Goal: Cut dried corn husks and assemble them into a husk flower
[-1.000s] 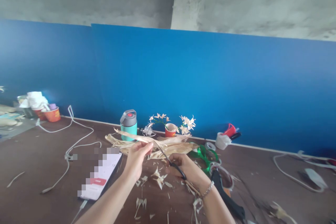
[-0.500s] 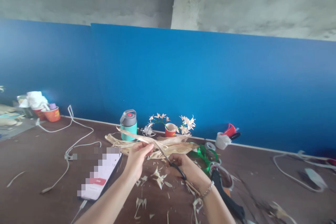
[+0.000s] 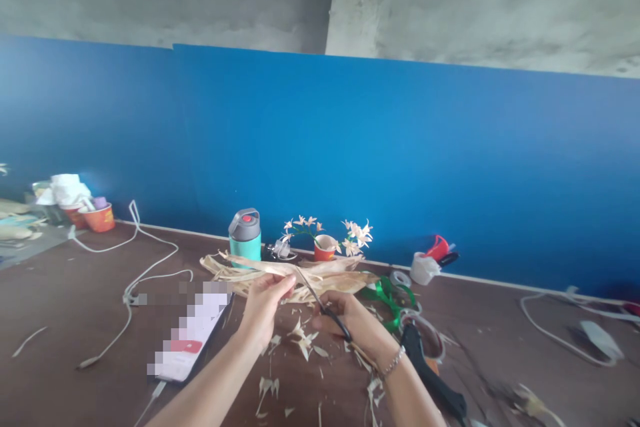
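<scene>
Between the thumb and fingers of my left hand (image 3: 267, 297) is a strip of dried corn husk (image 3: 263, 265), its long end pointing left. My right hand (image 3: 350, 320) is closed around the black handles of a pair of scissors (image 3: 336, 322). The blades point up and left and lie close to the husk strip, near my left fingertips; whether they touch it I cannot tell. Behind both hands lies a pile of dried husks (image 3: 345, 280). Cut husk petals and scraps (image 3: 303, 340) are scattered on the table between my forearms.
A teal bottle (image 3: 245, 243) and a red paper cup (image 3: 325, 252) with husk flowers stand by the blue partition (image 3: 320, 147). A phone (image 3: 193, 340) lies left of my arm. To the right are green ribbon (image 3: 387, 297), a black glue gun (image 3: 430, 373) and a white cup (image 3: 424, 269).
The husk strip's left end has dropped slightly. Both hands have shifted only a little, and the scissors stay beside the strip.
</scene>
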`<state>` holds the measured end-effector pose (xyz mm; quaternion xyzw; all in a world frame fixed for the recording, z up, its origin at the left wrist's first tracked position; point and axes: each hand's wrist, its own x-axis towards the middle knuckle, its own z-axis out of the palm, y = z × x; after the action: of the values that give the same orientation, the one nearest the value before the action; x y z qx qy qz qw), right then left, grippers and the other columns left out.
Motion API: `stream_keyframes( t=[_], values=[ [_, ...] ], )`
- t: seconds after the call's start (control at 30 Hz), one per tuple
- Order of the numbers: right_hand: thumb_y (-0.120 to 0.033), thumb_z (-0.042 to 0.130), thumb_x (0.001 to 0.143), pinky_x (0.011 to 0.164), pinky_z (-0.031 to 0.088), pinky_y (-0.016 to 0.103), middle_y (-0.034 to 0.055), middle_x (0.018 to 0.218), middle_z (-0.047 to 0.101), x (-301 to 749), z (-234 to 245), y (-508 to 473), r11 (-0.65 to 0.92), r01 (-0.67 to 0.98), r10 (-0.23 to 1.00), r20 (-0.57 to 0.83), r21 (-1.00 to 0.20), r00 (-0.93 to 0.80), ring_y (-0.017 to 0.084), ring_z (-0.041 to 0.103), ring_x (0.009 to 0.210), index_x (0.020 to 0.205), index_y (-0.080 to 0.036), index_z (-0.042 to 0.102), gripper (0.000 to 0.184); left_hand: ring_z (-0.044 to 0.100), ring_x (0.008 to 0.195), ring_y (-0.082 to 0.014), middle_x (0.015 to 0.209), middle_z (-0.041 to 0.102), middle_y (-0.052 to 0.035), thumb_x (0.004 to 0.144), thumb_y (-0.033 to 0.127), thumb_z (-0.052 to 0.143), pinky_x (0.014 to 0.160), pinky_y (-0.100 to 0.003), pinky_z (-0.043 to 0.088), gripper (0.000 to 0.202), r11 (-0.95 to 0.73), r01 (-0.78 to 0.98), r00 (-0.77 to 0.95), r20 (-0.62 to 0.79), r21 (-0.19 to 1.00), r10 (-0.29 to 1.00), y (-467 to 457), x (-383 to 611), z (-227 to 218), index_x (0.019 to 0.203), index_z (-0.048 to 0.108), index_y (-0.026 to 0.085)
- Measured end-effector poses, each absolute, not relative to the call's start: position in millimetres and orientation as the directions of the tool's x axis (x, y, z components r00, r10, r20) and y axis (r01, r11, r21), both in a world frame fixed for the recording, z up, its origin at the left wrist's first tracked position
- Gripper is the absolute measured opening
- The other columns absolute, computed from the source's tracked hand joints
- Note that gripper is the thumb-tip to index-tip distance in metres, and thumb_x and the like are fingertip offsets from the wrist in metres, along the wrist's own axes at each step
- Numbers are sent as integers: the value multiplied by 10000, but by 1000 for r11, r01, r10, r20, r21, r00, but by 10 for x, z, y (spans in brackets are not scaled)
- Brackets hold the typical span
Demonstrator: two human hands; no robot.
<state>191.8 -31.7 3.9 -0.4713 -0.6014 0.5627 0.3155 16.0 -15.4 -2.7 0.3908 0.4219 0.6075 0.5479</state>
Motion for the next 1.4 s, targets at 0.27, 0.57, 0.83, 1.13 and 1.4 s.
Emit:
stream_keyframes(
  t=[0.27,0.57,0.83,1.13,1.4],
  values=[
    [-369,765,583,387,270,165,-49,586,521,1911,-15,-300,-49,223,939,-121,-974,-323,35,335,425,767,-153,565,347,524,545,-110,529,595,-3,558,259,759,548,-218,406,169,-16,-394,-101,-26,919,995,-185,192,20,565,648,131],
    [-377,778,568,387,284,159,-46,585,534,1905,10,-311,-65,230,938,-138,-971,-317,32,348,424,763,-155,564,365,533,557,-107,545,602,-1,575,269,750,563,-211,403,180,-2,-391,-102,-41,920,994,-170,188,-18,587,641,127],
    [-411,751,601,381,367,157,-50,526,520,2114,105,-344,-90,295,843,-231,-951,-486,68,482,426,760,-145,576,356,596,656,-137,637,632,3,606,275,740,669,-253,462,179,-111,-449,-170,38,887,985,-39,46,-52,662,629,147],
    [-380,743,611,331,403,154,-53,501,528,2208,40,-324,-140,262,855,-250,-955,-454,70,489,397,790,-133,578,347,619,679,-162,677,679,-37,627,276,719,704,-282,481,164,-60,-349,-50,46,935,998,53,-92,-36,669,653,132],
    [-390,736,597,328,382,141,-36,563,569,2180,108,-339,-144,392,857,-312,-909,-409,50,476,387,789,-129,591,355,620,677,-168,723,696,-46,615,273,705,675,-267,476,191,-24,-205,2,25,979,1000,47,-119,20,749,678,139]
  ],
)
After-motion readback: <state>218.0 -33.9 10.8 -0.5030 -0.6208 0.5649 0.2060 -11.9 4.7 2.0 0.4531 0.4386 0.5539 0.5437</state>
